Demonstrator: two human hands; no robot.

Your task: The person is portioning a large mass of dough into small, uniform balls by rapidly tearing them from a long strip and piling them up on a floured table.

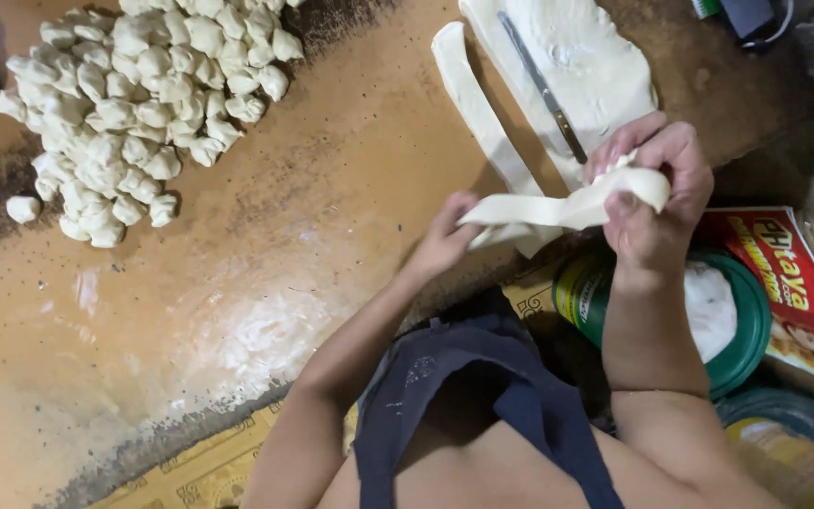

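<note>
I have the dough strip (558,209) stretched between both hands — left hand (445,240) fingers pinching one end, right hand (657,193) fingers closed round the other — above the counter (313,217).

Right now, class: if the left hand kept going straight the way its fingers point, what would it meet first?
The left hand points toward the right hand; it would probably meet more of the dough strip first, though depth is unclear.

Dough strip (558,209) – pale cream, same as the pile of dough lumps (134,104) and the flat dough sheet (586,57). Table (266,245) orange-brown, dusted white with flour, dark speckled patches. Knife (544,90) grey blade, brown handle. Tin (708,311) green, white inside. Packet (793,283) red with yellow print. Apron (482,396) navy. Mat (209,471) yellow – dark ornamental pattern.
</note>
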